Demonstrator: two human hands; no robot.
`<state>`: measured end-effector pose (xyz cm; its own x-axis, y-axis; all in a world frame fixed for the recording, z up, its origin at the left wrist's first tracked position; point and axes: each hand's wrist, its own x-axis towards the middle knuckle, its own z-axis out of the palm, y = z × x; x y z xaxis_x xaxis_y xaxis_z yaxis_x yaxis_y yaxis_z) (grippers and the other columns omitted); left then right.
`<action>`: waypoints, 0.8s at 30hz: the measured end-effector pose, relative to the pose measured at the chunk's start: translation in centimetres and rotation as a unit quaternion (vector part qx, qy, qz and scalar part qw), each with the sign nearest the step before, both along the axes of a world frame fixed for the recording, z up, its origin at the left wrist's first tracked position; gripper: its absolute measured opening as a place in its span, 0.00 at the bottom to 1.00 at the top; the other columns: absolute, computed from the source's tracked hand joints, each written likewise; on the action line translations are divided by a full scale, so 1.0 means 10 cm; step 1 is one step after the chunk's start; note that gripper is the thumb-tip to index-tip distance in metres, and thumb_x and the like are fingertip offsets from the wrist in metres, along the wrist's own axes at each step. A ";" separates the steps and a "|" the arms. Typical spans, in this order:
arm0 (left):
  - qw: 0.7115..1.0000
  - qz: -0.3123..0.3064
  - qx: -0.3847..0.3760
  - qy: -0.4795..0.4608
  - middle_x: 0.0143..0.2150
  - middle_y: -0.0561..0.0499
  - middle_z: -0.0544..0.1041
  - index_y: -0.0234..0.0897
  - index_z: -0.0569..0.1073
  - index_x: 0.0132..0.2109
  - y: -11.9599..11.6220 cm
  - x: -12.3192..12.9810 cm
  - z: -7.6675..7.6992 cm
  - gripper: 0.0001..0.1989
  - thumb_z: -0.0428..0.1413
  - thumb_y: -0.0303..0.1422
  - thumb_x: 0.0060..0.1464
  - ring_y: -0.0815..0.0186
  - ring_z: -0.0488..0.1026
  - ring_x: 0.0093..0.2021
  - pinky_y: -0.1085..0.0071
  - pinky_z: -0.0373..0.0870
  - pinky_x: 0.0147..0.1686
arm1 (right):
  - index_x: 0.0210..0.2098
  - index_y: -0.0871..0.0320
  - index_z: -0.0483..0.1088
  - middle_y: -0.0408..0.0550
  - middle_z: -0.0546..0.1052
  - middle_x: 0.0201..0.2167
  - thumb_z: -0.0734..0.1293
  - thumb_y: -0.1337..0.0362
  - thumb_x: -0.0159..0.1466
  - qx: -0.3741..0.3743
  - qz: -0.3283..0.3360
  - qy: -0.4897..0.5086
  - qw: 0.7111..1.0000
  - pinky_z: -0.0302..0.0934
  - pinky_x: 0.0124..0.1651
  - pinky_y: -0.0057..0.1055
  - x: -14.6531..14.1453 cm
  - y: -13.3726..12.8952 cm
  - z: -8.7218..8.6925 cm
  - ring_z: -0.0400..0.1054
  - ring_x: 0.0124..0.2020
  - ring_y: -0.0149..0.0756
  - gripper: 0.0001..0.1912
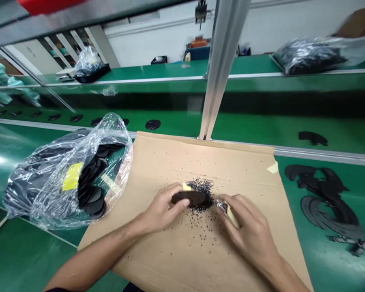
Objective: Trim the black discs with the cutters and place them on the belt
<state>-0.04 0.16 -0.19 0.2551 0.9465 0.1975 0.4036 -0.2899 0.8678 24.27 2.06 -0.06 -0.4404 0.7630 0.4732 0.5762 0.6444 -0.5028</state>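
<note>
My left hand grips a dark, rounded foam piece seen edge-on, with a small pale yellow scrap at its top edge. My right hand pinches a small shiny metal piece against the far end of that dark piece; its exact kind is hard to tell. Black granules lie heaped just beyond both hands and scatter over the brown cardboard sheet. To the left, a clear plastic bag holds a stack of black discs.
Black offcuts lie on the green conveyor belt right of the cardboard, and several black discs sit beyond it. An aluminium upright rises behind the sheet. A bagged black load rests on the far bench.
</note>
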 end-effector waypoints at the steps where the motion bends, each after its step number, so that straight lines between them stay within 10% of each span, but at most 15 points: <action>1: 1.000 -0.026 -0.008 0.002 0.37 0.47 0.75 0.35 0.74 0.45 -0.01 0.02 0.00 0.17 0.49 0.43 0.68 0.63 0.71 0.38 0.70 0.67 0.37 | 0.52 0.58 0.70 0.52 0.77 0.37 0.65 0.66 0.68 -0.014 0.015 0.028 0.999 0.68 0.37 0.34 -0.01 -0.01 0.01 0.72 0.36 0.39 0.13; 6: 0.990 -0.141 0.014 0.013 0.42 0.42 0.74 0.35 0.72 0.55 -0.07 0.14 0.12 0.33 0.32 0.52 0.69 0.59 0.70 0.42 0.65 0.68 0.43 | 0.43 0.56 0.70 0.50 0.77 0.35 0.60 0.73 0.67 0.014 0.081 0.089 0.993 0.68 0.36 0.33 -0.05 -0.08 0.01 0.72 0.36 0.38 0.11; 12: 0.974 -0.170 0.035 0.147 0.42 0.45 0.76 0.37 0.73 0.54 0.23 -0.04 0.49 0.21 0.41 0.43 0.71 0.61 0.71 0.44 0.67 0.68 0.46 | 0.46 0.57 0.70 0.53 0.77 0.38 0.61 0.72 0.66 0.089 0.033 0.073 0.993 0.68 0.37 0.33 0.07 -0.01 -0.06 0.74 0.38 0.39 0.11; 17: 0.960 0.017 0.099 0.260 0.47 0.44 0.77 0.36 0.75 0.48 1.16 -0.35 0.61 0.22 0.38 0.39 0.72 0.61 0.74 0.46 0.65 0.70 0.48 | 0.45 0.56 0.71 0.51 0.77 0.38 0.63 0.68 0.68 0.114 -0.011 0.060 0.992 0.69 0.38 0.32 0.12 0.08 -0.12 0.74 0.38 0.39 0.07; 24: 0.940 0.075 0.106 0.315 0.50 0.44 0.76 0.33 0.73 0.52 2.48 -0.15 0.37 0.13 0.51 0.37 0.68 0.58 0.74 0.50 0.55 0.71 0.54 | 0.47 0.58 0.69 0.52 0.76 0.38 0.59 0.74 0.67 0.138 0.010 0.033 0.990 0.68 0.35 0.30 0.10 0.08 -0.16 0.73 0.36 0.37 0.12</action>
